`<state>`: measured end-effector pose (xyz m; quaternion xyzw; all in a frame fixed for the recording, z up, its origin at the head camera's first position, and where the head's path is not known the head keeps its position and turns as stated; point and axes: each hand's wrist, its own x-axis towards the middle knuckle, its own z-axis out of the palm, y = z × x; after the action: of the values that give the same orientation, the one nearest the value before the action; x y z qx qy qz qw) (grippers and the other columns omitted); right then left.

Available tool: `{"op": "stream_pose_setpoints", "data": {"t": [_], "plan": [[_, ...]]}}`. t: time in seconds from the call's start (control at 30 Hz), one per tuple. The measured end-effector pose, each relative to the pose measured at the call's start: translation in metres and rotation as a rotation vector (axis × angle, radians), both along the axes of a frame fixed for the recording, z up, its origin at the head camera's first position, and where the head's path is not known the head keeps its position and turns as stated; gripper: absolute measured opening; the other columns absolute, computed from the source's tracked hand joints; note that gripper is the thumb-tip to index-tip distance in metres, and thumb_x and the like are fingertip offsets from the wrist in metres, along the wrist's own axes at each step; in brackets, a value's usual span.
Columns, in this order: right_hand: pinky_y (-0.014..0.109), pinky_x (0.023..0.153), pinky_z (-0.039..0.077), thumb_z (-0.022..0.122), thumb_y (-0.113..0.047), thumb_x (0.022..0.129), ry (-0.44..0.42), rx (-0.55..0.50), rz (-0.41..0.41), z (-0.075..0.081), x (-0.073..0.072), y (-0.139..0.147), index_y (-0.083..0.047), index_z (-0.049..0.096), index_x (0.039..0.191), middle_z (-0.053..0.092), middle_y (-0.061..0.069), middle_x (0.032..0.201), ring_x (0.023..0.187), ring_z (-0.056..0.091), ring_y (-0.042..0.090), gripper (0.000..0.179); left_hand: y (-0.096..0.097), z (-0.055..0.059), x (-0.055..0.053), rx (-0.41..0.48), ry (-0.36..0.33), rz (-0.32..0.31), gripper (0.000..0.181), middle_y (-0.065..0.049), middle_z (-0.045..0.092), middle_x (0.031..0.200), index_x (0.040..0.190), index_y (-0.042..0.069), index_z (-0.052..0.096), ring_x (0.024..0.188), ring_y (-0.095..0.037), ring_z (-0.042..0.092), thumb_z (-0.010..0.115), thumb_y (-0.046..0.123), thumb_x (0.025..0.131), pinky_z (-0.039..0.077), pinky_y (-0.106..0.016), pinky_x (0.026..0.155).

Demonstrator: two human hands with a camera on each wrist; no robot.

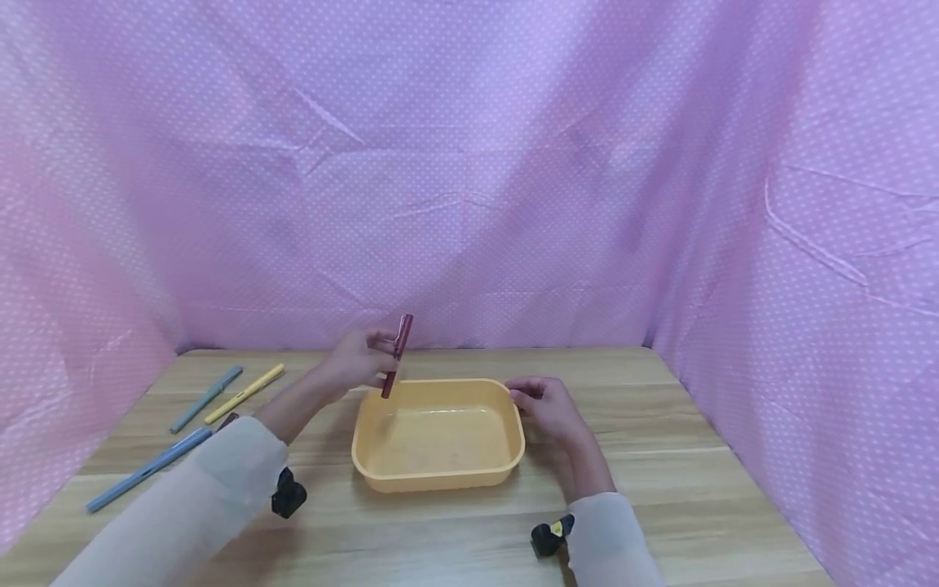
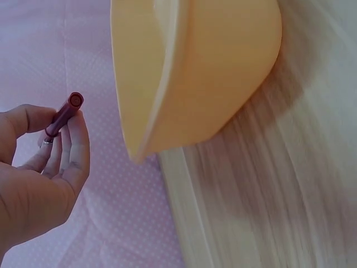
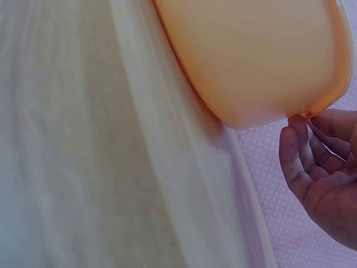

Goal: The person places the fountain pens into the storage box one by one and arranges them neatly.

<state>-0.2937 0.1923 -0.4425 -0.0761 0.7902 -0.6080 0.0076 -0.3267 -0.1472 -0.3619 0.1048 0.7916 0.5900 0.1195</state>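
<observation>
My left hand (image 1: 355, 360) pinches a dark red pen (image 1: 398, 356) between thumb and fingers, with the pen tilted above the back left corner of a yellow plastic tub (image 1: 438, 473). In the left wrist view, the round end of the pen (image 2: 67, 114) faces the camera, apart from the tub (image 2: 223, 61). At the tub's back right corner, my right hand (image 1: 546, 408) grips the rim. The right wrist view shows that hand (image 3: 326, 173) with thumb and fingertips pinching the edge of the tub (image 3: 262, 61). No object shows inside the tub.
On the wooden table (image 1: 645, 489) at left lie a green pen (image 1: 207, 399), a yellow pen (image 1: 245, 393) and a blue pen (image 1: 150, 469). Another dark pen (image 1: 230, 421) is mostly hidden by the left sleeve. Pink dotted cloth (image 1: 469, 204) surrounds the table's back and sides.
</observation>
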Motion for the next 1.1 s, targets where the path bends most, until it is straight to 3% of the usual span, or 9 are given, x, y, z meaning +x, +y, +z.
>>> {"op": "stream_pose_setpoints", "data": {"t": [0.2,0.57,0.77,1.1], "plan": [[0.034,0.084,0.063,0.062,0.001,0.099,-0.008,-0.004,-0.015,0.0,-0.001,0.0,0.007,0.07,0.117,0.074,0.017,0.109,0.095,0.072,0.022,0.021,0.012,-0.001,0.007,0.056,-0.008,-0.024,0.061,-0.031,0.052,0.135,0.147,-0.009,0.041,0.102,-0.032,0.068,0.066,-0.005,0.092,0.063,-0.043,0.084],[0.035,0.084,0.063,0.06,0.001,0.1,0.0,-0.007,-0.006,-0.001,0.0,0.001,0.01,0.068,0.119,0.072,0.022,0.111,0.097,0.072,0.028,0.022,0.038,-0.007,0.023,0.131,-0.05,-0.033,0.058,-0.032,0.054,0.128,0.143,-0.011,0.044,0.108,-0.048,0.064,0.066,-0.012,0.089,0.064,-0.044,0.081],[0.033,0.081,0.063,0.061,0.0,0.1,-0.004,-0.014,-0.012,0.0,0.0,0.001,0.01,0.069,0.118,0.073,0.019,0.108,0.092,0.073,0.023,0.022,0.054,-0.014,0.033,0.148,-0.097,-0.033,0.055,-0.027,0.059,0.12,0.141,-0.009,0.047,0.106,-0.047,0.066,0.066,-0.013,0.089,0.064,-0.043,0.08],[0.034,0.082,0.063,0.062,-0.001,0.101,0.001,-0.014,0.011,0.001,0.001,0.002,0.012,0.067,0.12,0.072,0.024,0.111,0.095,0.073,0.028,0.024,0.07,-0.023,0.048,0.163,-0.167,-0.066,0.056,-0.023,0.06,0.116,0.141,-0.007,0.048,0.105,-0.044,0.066,0.067,-0.013,0.089,0.064,-0.043,0.08]]}}
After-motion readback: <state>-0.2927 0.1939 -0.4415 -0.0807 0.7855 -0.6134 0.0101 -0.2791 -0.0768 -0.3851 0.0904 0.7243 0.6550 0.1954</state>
